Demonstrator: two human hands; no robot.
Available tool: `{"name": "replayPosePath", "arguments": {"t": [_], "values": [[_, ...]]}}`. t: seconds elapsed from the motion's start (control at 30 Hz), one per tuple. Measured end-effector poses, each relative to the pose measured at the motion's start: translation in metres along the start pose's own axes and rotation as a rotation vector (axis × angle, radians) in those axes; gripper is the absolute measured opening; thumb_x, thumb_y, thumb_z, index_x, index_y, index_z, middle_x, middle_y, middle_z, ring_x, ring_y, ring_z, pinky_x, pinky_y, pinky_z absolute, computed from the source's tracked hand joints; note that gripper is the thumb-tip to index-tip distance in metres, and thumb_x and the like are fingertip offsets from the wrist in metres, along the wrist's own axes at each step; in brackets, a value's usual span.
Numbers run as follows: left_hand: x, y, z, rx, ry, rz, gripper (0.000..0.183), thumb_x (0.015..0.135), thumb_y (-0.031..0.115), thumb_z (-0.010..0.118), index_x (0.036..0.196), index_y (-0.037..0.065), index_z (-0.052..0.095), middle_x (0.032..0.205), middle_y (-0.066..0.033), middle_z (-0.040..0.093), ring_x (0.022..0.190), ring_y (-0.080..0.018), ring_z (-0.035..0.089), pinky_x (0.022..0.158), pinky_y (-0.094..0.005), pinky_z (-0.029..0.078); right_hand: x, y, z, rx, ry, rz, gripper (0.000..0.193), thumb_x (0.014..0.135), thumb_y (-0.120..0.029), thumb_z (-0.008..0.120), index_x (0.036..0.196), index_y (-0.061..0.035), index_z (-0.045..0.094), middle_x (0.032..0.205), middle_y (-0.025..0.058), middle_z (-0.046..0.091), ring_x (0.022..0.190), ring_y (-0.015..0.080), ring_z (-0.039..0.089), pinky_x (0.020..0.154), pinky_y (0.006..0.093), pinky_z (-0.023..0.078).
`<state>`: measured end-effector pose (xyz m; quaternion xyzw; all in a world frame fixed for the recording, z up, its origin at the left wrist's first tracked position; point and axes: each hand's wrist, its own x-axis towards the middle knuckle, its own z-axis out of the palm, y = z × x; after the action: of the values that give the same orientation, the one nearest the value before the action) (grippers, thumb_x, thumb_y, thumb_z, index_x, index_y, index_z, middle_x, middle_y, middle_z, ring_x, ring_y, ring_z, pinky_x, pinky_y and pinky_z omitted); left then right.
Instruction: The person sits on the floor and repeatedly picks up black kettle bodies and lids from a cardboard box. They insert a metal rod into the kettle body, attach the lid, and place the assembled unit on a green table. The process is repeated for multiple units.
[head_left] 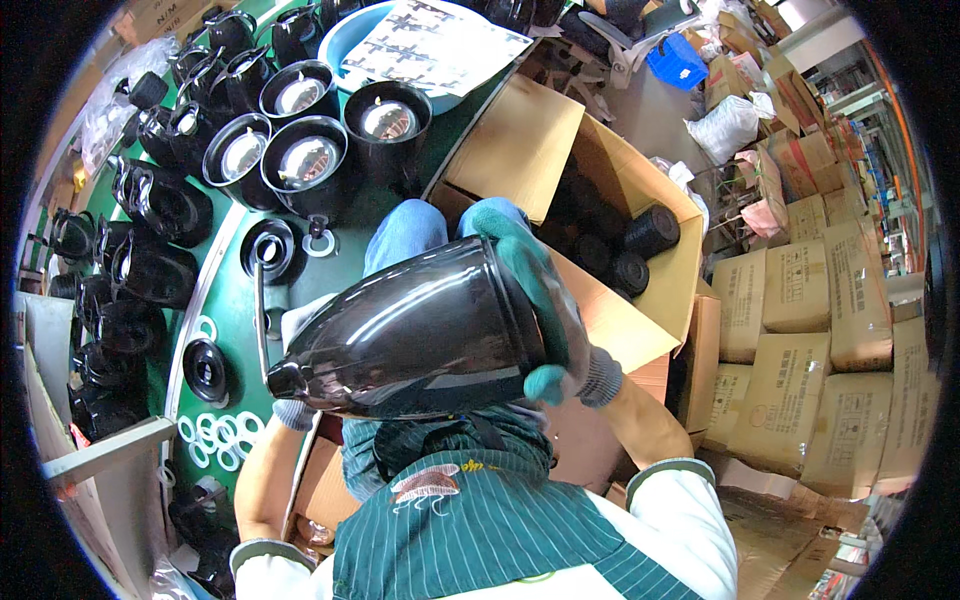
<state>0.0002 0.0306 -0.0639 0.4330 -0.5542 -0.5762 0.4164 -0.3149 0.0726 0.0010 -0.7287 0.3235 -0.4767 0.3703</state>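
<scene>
The green table (240,350) carries black jugs (385,160) grouped beyond the lap, apparently keeping its near edge usable. The open carton (668,290) sits to the right, holding black cylinders (650,232) within reach. The black jug shell (405,330) lies sideways above the lap; the right hand's (562,310) fingers spread around its wide end, probably for support. The left hand's (298,318) fingers are hidden; their grip cannot be determined.

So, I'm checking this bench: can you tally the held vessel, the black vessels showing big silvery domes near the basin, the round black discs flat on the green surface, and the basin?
Held black vessel: 1
Black vessels with silvery domes: 4
Round black discs: 2
Light blue basin: 1
Total: 8
</scene>
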Motion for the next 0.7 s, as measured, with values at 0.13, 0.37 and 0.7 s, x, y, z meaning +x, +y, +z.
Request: {"name": "replayPosePath", "arguments": {"t": [0.13, 0.37, 0.7], "values": [[0.004, 0.041, 0.001, 0.556, 0.101, 0.389, 0.034, 0.081, 0.013, 0.072, 0.111, -0.003, 0.075, 0.1, -0.0157, 0.077, 0.095, -0.0269, 0.076, 0.089, -0.0338, 0.057, 0.004, 0.007, 0.016, 0.344, 0.215, 0.105, 0.08, 0.104, -0.052, 0.05, 0.158, 0.0043, 0.031, 0.163, 0.0226, 0.034, 0.15, 0.0319, 0.035, 0.122, 0.041, 0.027], [0.015, 0.033, -0.007, 0.742, 0.28, 0.627, 0.033, 0.08, 0.01, 0.073, 0.111, -0.001, 0.076, 0.101, -0.0156, 0.077, 0.099, -0.0312, 0.076, 0.092, -0.0394, 0.058, 0.034, -0.005, -0.003, 0.231, 0.088, 0.244, 0.076, 0.108, -0.052, 0.04, 0.161, 0.0003, 0.027, 0.165, 0.0172, 0.032, 0.152, 0.026, 0.033, 0.126, 0.0388, 0.022], [0.032, 0.034, -0.001, 0.644, 0.099, 0.955, 0.039, 0.087, 0.022, 0.079, 0.112, -0.005, 0.065, 0.104, -0.0244, 0.075, 0.099, -0.036, 0.075, 0.097, -0.052, 0.055, 0.018, 0.004, 0.015, 0.031, 0.305, 0.341, 0.058, 0.112, -0.036, 0.041, 0.154, 0.003, 0.037, 0.154, 0.0191, 0.047, 0.143, 0.0265, 0.045, 0.122, 0.0374, 0.032]]}}
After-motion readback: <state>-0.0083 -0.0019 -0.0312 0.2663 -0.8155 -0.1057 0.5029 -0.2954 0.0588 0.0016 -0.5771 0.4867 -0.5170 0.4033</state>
